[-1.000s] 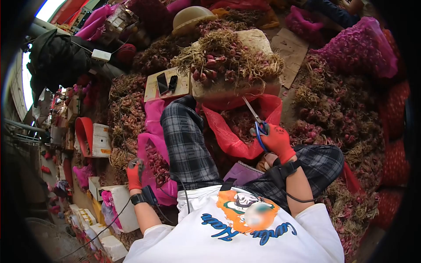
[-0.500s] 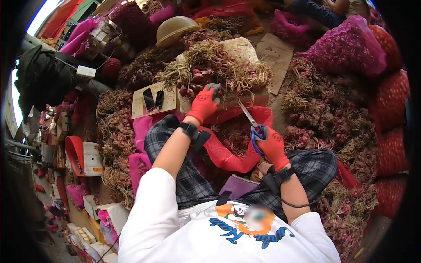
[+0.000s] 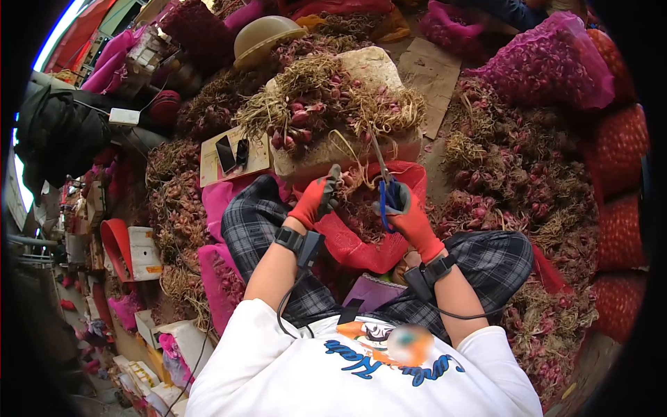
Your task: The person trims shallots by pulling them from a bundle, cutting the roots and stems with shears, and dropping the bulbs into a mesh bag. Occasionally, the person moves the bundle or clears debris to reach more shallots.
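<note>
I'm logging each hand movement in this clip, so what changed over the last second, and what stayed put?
The left hand swung from the person's left side up to the shallot pile, took a bunch and drew it back over the red mesh bag. The right hand lifted slightly, bringing the scissors to the bunch. The scissors stayed gripped; the two phones stayed on the board.

Head camera, steeply downward, close

A tan helmet lies beyond the foam block. Left of the block, a board carries two phones. Right of the block lies cardboard; farther right stands a filled pink mesh sack.
</note>
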### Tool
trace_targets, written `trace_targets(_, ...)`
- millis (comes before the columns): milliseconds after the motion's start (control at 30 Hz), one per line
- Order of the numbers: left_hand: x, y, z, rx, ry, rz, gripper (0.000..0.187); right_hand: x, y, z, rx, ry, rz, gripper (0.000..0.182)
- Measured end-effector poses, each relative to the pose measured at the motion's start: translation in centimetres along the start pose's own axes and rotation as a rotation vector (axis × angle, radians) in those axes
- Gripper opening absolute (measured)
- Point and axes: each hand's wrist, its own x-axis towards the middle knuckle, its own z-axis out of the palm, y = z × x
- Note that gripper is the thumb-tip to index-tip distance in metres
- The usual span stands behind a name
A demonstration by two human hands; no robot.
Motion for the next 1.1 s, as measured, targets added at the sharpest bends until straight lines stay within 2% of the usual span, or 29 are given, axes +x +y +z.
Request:
trace_targets(33, 0.4, -2.0, 0.4, -0.045, 0.013, 0.038, 0.036, 0.2, 0.1, 0.5, 0.033, -0.047, -0.034, 0.052)
trace_targets(67, 0.8, -3.9, 1.0, -0.09, 0.023, 0.076, 0.038, 0.0, -0.1, 1.2, 0.043, -0.052, -0.05, 0.051)
trace_targets(100, -0.3, -4.0, 2.4, 0.091, 0.002, 0.222, 0.041, 0.0, -0.4, 1.6, 0.05, -0.053, -0.071, 0.05)
trace_targets(167, -0.5, -5.5, 3.9, 0.323, 0.118, 0.26, 0.043, 0.1, 0.3, 1.8, 0.028, -0.054, -0.067, 0.046)
trace_targets(233, -0.8, -5.9, 4.6, 0.248, 0.052, 0.246, 0.041, 0.9, 3.0, 1.3, 0.151, 0.004, 0.006, 0.041)
trace_targets(300, -1.1, -5.5, 4.5, -0.128, -0.181, 0.177, 0.037, 0.5, 2.6, 1.1, 0.383, 0.063, 0.154, 0.031)
trace_targets(433, -2.6, -5.6, 6.7, -0.255, -0.105, 0.347, 0.023, -0.4, 2.6, 0.8, 0.695, 0.056, 0.189, 0.023)
trace_targets(600, -2.9, -6.8, 4.1, -0.03, -0.085, 0.465, 0.027, -0.4, 3.5, 0.8, 0.681, 0.015, 0.289, 0.02)
trace_targets(667, -2.4, -7.5, 3.3, -0.098, -0.094, 0.407, 0.028, -0.5, 2.5, 1.1, 0.712, -0.013, 0.319, 0.02)
trace_targets(733, -2.4, -6.9, 3.7, -0.383, -0.089, 0.214, 0.027, -0.7, 1.0, 1.3, 0.755, -0.051, 0.334, 0.021)
trace_targets(833, -3.5, -4.1, 6.2, -0.363, 0.184, 0.346, 0.028, -0.4, 0.9, 1.2, 0.72, -0.036, 0.274, 0.021)
trace_targets(900, 0.4, -9.7, 5.3, -0.001, 0.275, 0.524, 0.03, -0.5, 1.6, 1.6, 0.659, -0.014, 0.204, 0.021)
trace_targets(967, 1.5, -10.4, 4.3, -0.01, 0.093, 0.579, 0.036, -0.5, 2.5, 2.0, 0.549, -0.003, 0.124, 0.021)
trace_targets(1033, -1.7, -7.1, 6.3, 0.014, 0.266, 0.67, 0.03, -0.4, 3.2, 2.0, 0.385, 0.001, 0.027, 0.021)
trace_targets(1100, -1.7, -7.0, 6.8, 0.089, 0.387, 0.698, 0.025, -0.5, 2.7, 2.2, 0.366, 0.052, 0.054, 0.021)
